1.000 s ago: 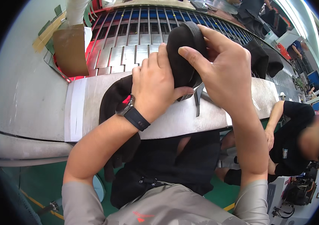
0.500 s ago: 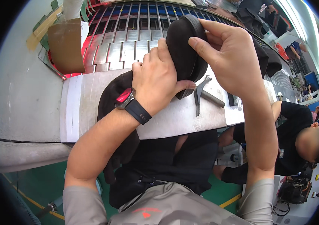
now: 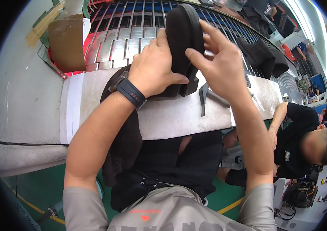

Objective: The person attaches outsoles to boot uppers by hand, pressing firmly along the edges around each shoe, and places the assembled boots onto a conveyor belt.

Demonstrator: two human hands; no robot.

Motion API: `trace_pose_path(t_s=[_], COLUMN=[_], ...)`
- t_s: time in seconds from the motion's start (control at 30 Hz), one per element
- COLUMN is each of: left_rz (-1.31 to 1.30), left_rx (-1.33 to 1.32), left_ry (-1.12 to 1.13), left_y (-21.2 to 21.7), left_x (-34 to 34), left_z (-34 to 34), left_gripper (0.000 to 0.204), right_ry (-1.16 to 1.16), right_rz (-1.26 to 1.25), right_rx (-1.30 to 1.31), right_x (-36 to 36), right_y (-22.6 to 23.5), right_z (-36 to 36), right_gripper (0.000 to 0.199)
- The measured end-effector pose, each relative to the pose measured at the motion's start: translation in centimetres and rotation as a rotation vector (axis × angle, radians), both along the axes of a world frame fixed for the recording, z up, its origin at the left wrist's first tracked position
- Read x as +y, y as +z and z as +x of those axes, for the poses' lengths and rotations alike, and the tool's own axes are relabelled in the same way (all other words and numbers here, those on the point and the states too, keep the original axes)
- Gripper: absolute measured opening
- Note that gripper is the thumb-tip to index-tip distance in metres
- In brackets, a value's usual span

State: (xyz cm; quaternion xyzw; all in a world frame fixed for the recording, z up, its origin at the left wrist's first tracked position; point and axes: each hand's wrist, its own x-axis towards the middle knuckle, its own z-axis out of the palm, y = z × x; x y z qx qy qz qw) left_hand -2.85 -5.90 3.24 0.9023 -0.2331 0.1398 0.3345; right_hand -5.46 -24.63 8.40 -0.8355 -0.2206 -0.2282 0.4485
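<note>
A black boot (image 3: pixel 181 34) is held above the bench, its toe pointing away from me and its sole edge turned to the right. My left hand (image 3: pixel 150 69) is closed around the boot's instep, thumb near the heel. The soft shaft (image 3: pixel 123 142) runs back beneath my left wrist and hangs over the bench's front edge. With thumb on the near side and fingers behind the rim, my right hand (image 3: pixel 225 65) pinches the sole edge; its fingertips are slightly blurred. A pincer-like tool (image 3: pixel 204 102) with dark splayed legs lies below, partly hidden by my right hand.
Beyond the pale bench top (image 3: pixel 171 123) runs a metal slat-and-roller conveyor (image 3: pixel 129 46). More black boots (image 3: pixel 257 56) lie on it at the right. A brown board (image 3: pixel 68 44) stands at the left. Another person (image 3: pixel 302 134) in black sits close on the right.
Both hands have carried the boot slightly left and farther away, uncovering more of its heel. My right hand has shifted left along with the sole edge. The seated person's arm has come lower.
</note>
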Motion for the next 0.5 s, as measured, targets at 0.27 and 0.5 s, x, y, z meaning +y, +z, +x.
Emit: trace_pose_path(t_s=[0.27, 0.5], left_rz=[-0.079, -0.065], left_rx=[-0.022, -0.014], left_ry=[-0.113, -0.096], left_y=[-0.8, -0.9], left_x=[1.2, 1.1], left_z=[2.1, 2.3], left_gripper=[0.124, 0.118], right_ry=[-0.034, -0.067], right_rz=[0.051, -0.051], right_rx=[0.148, 0.110], right_x=[0.6, 0.6], right_y=[-1.7, -1.7], right_z=[0.4, 0.6], right_gripper=[0.059, 0.055])
